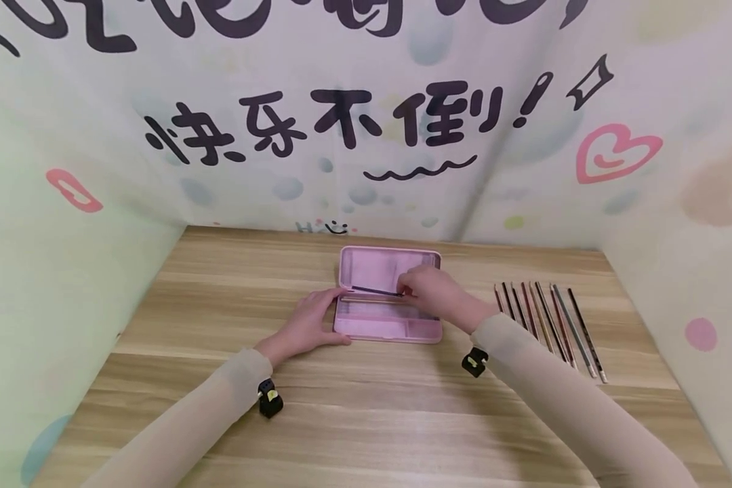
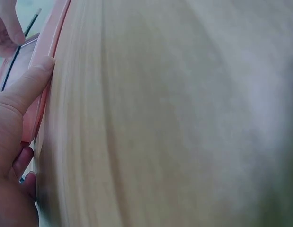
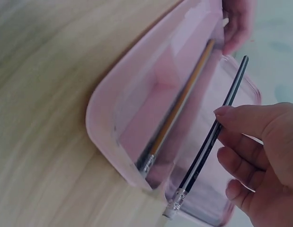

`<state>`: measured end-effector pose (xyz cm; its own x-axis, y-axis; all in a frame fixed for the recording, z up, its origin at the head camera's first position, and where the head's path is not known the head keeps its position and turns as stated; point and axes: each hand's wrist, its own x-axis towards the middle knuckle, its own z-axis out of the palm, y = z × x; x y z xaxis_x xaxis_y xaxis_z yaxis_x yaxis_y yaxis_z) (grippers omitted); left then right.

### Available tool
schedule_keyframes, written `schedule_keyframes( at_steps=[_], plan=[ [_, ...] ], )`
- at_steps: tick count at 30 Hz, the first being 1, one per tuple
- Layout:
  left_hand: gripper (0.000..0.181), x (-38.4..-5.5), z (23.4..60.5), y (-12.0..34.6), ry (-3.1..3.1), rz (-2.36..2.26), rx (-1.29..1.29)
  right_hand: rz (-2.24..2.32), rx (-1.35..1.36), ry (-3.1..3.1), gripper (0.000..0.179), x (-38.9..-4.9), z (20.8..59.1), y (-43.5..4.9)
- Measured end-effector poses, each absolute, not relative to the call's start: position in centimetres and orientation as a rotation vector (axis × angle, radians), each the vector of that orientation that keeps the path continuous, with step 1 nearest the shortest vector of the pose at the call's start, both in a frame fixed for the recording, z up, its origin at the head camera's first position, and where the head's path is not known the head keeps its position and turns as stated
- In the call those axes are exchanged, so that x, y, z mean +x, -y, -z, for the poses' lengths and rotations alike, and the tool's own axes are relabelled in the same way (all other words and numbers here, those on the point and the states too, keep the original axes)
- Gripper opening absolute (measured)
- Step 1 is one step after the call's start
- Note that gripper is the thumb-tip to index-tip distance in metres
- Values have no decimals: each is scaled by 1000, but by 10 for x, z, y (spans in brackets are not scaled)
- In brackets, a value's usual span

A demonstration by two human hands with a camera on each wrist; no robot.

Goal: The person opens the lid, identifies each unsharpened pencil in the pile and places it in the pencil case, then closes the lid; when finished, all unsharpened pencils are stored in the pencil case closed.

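A pink pencil case lies on the wooden table with its lid tipped back. My left hand holds the case at its left end, thumb against the front wall and fingers toward the hinge side. Between thumb and fingertips, my right hand pinches a dark pencil with a silver ferrule, over the back of the case near the hinge. Inside the case, an orange-yellow pencil lies lengthwise beside the hinge side. A divider separates the front compartments.
To the right, several pencils lie side by side on the wooden table. A printed cloth wall with dark writing stands behind the table, and light walls rise at both sides.
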<state>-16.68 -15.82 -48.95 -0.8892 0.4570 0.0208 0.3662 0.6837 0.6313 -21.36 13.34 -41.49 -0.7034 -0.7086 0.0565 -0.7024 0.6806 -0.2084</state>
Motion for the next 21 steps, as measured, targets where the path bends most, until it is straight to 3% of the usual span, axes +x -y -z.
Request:
schedule_keyframes(
  at_steps=[21],
  plan=[
    [101,-169,488,159,-2731,-980,670,273,-1228,-2822,9,-213,442,-108]
  ],
)
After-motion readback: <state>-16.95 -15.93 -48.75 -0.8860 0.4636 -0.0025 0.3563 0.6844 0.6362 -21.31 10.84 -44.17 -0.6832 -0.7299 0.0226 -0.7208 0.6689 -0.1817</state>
